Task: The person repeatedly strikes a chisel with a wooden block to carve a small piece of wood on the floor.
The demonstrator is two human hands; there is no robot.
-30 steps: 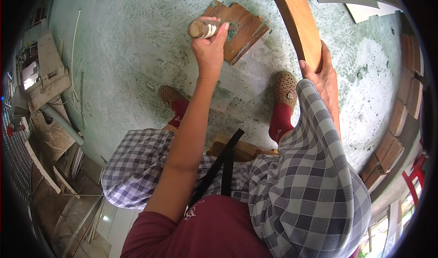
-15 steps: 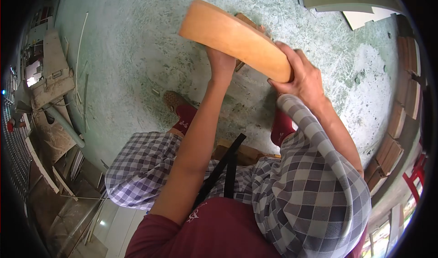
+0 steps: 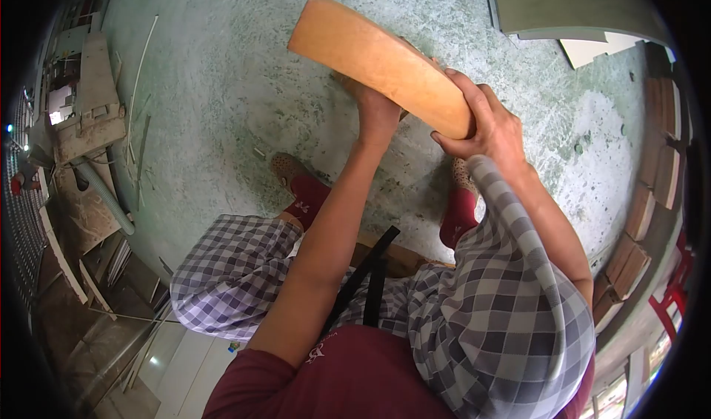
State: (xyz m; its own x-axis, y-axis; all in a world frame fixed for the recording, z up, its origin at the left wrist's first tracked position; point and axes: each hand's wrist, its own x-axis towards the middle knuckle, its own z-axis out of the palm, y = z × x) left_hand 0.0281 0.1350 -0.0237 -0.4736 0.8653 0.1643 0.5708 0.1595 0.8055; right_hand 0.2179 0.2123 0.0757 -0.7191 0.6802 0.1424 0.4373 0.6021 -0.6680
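Note:
A smooth, orange-brown curved wooden piece (image 3: 381, 60) is held up at a slant above the floor, its wide end toward the upper left. My right hand (image 3: 492, 126) wraps round its lower right end, with the thumb at the near edge and the fingers over the far side. Beneath the middle of the wood is my left hand (image 3: 378, 115), its fingers hidden behind the piece. Something brown shows just past the far edge of the wood, too covered to name.
Wooden boards and offcuts (image 3: 96, 204) crowd the left side. Several wooden blocks (image 3: 629, 260) line the right edge near a red plastic chair (image 3: 672, 297). A greenish panel (image 3: 581, 4) stands at the upper right. My feet rest on the worn concrete floor (image 3: 222, 93).
My left hand has shifted to the right under the wooden piece. The piece itself and my right hand have barely moved. The view has shifted slightly.

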